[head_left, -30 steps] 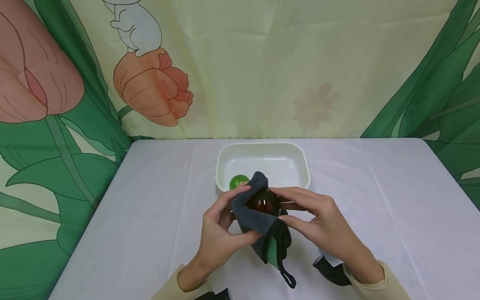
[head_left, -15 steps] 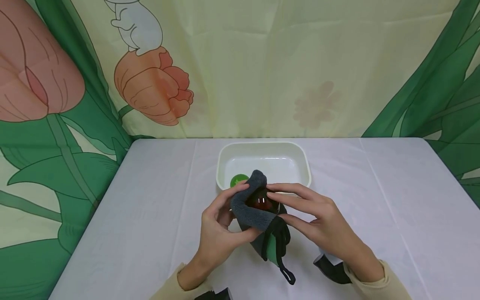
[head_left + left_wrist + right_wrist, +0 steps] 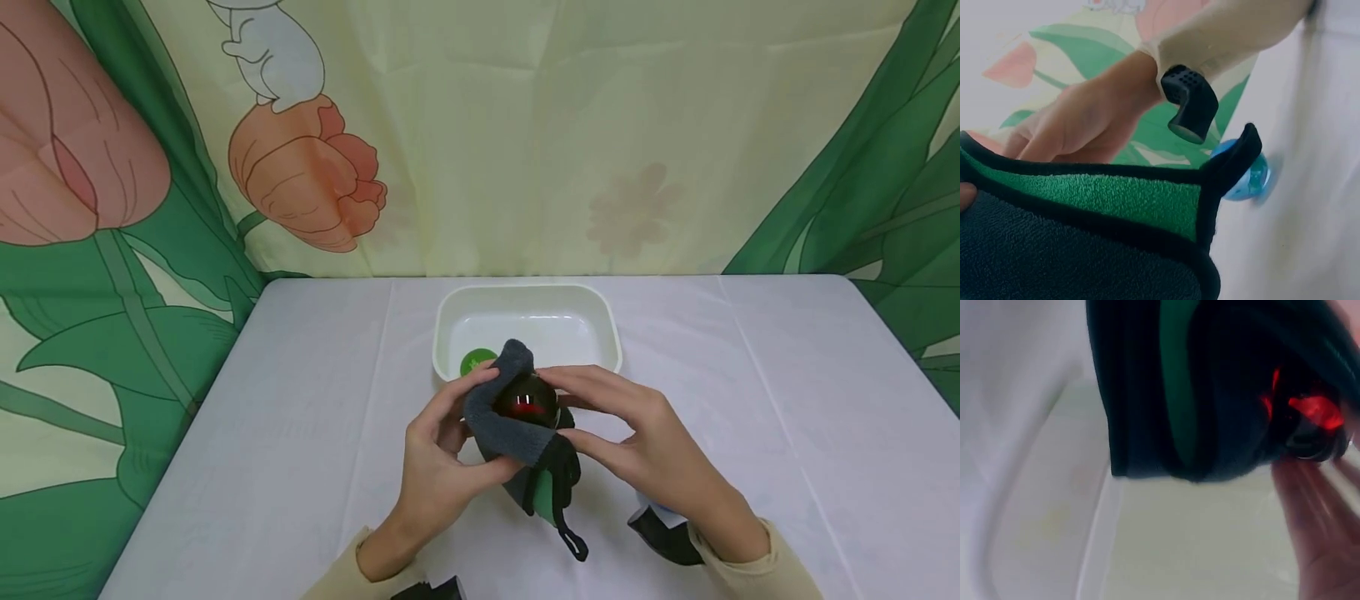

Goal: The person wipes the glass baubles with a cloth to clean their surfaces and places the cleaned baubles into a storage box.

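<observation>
While the left grip (image 3: 442, 482) holds cloth (image 3: 501, 430), right grip (image 3: 647, 443) seemingly pinching shiny round object (image 3: 528, 402)

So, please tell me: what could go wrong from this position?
The glossy dark-red round object might slip out: the folded blue-grey towelling cloth leaves part of it bare, and the right hand seems to touch it only near the edge. Also, that hand's wrist might knock the clear blue round object, which it partly hides in the head view.

Cream sleeves (image 3: 782, 567), black wrist cameras (image 3: 666, 542)
</observation>
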Tool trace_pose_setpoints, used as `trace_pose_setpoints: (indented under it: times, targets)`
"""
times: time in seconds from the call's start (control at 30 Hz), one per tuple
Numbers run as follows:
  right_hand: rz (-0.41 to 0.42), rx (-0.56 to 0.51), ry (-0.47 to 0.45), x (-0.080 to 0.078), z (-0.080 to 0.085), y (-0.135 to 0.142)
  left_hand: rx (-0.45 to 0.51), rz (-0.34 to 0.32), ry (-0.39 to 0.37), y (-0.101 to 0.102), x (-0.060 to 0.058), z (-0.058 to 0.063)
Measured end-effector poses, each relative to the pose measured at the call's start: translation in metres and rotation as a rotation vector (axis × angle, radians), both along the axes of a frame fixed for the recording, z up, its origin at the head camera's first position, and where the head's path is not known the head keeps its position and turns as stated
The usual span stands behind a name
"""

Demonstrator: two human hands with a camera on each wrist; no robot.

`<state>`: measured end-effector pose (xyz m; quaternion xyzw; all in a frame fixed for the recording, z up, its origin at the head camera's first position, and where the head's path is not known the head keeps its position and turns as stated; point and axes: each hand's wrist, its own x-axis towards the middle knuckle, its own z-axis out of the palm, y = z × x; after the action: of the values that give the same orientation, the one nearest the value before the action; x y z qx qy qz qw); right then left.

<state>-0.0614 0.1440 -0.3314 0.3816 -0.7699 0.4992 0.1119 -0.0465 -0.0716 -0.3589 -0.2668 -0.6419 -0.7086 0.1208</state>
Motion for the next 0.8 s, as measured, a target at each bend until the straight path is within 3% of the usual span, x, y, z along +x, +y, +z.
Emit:
trace_pose_setpoints:
  times: [0.17,0.3,0.43,0.6,0.67,0.8]
  targets:
    - [0.003,0.064,0.166,0.0013,0.0044,-0.001,0.012,-0.007,0.007,0.0006,-0.0006,-0.0006]
    - [0.01,0.051,0.186,0.0023,0.004,-0.0028,0.009,-0.007,0.006,0.0004,-0.0004,-0.0009]
    - [0.009,0.03,0.117,0.0023,0.0016,-0.0023,-0.002,-0.016,0.001,-0.0002,-0.001,-0.0011]
    - [0.033,-0.056,-0.173,0.0022,-0.0008,-0.0005,-0.007,-0.031,0.004,-0.001,-0.0014,-0.0012]
    - [0.036,-0.078,-0.247,0.0023,-0.0016,0.0,-0.004,-0.033,0.005,-0.0013,-0.0016,-0.0012]
    - [0.009,-0.047,-0.199,0.0015,-0.0015,0.0004,0.008,-0.033,0.004,-0.0014,-0.0022,-0.0009]
